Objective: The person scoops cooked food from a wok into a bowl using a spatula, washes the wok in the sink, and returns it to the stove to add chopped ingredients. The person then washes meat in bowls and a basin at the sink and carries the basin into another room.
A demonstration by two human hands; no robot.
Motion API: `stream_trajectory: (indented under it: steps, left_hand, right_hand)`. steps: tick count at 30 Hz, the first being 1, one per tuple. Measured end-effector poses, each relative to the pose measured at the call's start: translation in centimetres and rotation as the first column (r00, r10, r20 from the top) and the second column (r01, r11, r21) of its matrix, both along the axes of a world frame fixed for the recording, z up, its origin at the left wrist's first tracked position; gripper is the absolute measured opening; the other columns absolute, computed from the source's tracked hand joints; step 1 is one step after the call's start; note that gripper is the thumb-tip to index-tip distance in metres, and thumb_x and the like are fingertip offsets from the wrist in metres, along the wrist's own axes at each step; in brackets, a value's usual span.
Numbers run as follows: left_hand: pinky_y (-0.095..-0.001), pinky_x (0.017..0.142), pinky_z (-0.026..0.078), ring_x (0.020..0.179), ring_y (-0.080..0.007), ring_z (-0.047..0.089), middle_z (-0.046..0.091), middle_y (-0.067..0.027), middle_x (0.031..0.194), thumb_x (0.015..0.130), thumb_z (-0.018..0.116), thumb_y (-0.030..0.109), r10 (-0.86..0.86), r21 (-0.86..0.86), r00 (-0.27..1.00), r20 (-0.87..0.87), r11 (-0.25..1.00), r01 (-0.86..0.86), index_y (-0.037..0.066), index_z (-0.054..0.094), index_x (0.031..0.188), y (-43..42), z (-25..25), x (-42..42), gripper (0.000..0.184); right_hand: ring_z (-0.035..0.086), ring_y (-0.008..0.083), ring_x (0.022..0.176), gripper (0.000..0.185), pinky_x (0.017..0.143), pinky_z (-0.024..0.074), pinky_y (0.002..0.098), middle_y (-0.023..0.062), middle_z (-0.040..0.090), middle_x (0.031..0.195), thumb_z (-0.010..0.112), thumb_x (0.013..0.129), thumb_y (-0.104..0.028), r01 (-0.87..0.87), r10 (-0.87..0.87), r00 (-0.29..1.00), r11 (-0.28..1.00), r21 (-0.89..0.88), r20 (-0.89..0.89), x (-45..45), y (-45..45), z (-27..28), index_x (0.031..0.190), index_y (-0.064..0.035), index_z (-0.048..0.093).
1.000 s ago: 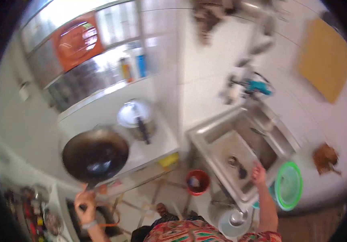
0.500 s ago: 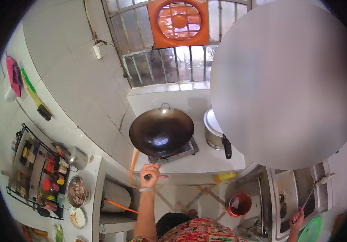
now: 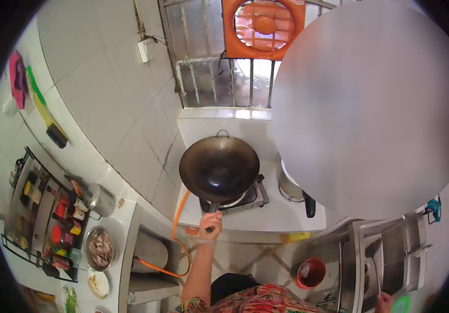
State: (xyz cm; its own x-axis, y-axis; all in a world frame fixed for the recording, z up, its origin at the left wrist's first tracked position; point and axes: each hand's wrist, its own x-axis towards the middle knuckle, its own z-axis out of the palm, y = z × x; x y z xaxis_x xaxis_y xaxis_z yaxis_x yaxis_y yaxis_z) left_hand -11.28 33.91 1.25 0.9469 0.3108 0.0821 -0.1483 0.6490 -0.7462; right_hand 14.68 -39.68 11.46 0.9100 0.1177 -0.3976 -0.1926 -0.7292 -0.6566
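My left hand (image 3: 211, 224) is wrapped around the handle of a dark round wok (image 3: 219, 167). The wok sits over a gas stove (image 3: 258, 194) and looks tipped, with part of the burner showing beneath its near edge. Its inside is shiny, and I see no food in it. At the lower right my right hand (image 3: 384, 302) is closed on the handle of a long metal utensil (image 3: 377, 274). That utensil reaches over the sink (image 3: 357, 266); the shape of its far end is unclear.
A lidded pot with a black handle (image 3: 310, 204) stands right of the stove. To the left are a bowl of meat pieces (image 3: 100, 249), a plate (image 3: 98, 283) and a seasoning rack (image 3: 47, 219). An orange hose (image 3: 176, 221) hangs below the counter. A red bucket (image 3: 310, 273) is on the floor.
The view has shifted, moving most things rightward in frame. More of the wok's handle and the burner now show. My right hand has come lower, with the utensil pointing over the sink.
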Motion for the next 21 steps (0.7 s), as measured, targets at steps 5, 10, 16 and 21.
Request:
stream_trajectory:
  steps: [5,10,16,21]
  left_hand:
    - [-0.0214,0.039,0.040,0.044,-0.0079,0.042,0.043,-0.0012,0.060,0.084,0.046,0.005,-0.057,0.140,0.994,-0.098,0.988,0.070,-0.002,0.037,0.083,0.4,-1.8,-1.0,0.011]
    - [-0.0229,0.042,0.040,0.051,-0.0101,0.043,0.044,-0.0034,0.064,0.086,0.052,0.013,-0.021,0.228,0.768,-0.640,0.949,0.216,0.001,0.040,0.088,-0.6,-1.7,-2.4,0.016]
    - [-0.0218,0.041,0.034,0.052,-0.0108,0.040,0.044,-0.0050,0.068,0.086,0.053,0.015,0.303,0.488,0.458,-0.836,0.792,0.367,0.009,0.042,0.091,-2.5,-3.5,-3.6,0.014]
    - [-0.0216,0.040,0.030,0.050,-0.0090,0.037,0.044,-0.0056,0.071,0.087,0.049,0.013,0.402,0.549,0.410,-0.819,0.757,0.354,0.009,0.041,0.090,-4.4,0.0,-2.5,0.009]
  right_hand:
    - [0.030,0.0060,0.034,0.017,0.028,0.0240,0.0219,-0.0045,0.035,0.048,0.056,0.085,-0.023,-0.183,0.143,0.977,0.941,0.285,0.155,0.5,15.7,6.0,0.094,-0.0093,0.054]
    - [0.043,0.0048,0.055,0.034,0.047,0.0363,0.0199,-0.0007,0.050,0.069,0.055,0.084,-0.009,-0.547,0.592,0.806,0.740,0.391,0.009,3.0,34.8,8.7,0.117,-0.0014,0.050]
    - [0.059,0.0337,0.086,0.037,0.074,0.0476,0.0406,0.0192,0.061,0.090,0.054,0.074,-0.007,-0.857,0.981,0.092,0.165,-0.488,0.171,3.7,57.5,8.2,0.110,-0.0156,0.056]
    - [0.059,0.0302,0.089,0.035,0.078,0.0470,0.0411,0.0140,0.063,0.089,0.056,0.067,-0.011,-0.716,0.941,-0.327,-0.189,-0.672,0.083,5.1,69.5,7.2,0.100,-0.0178,0.064]
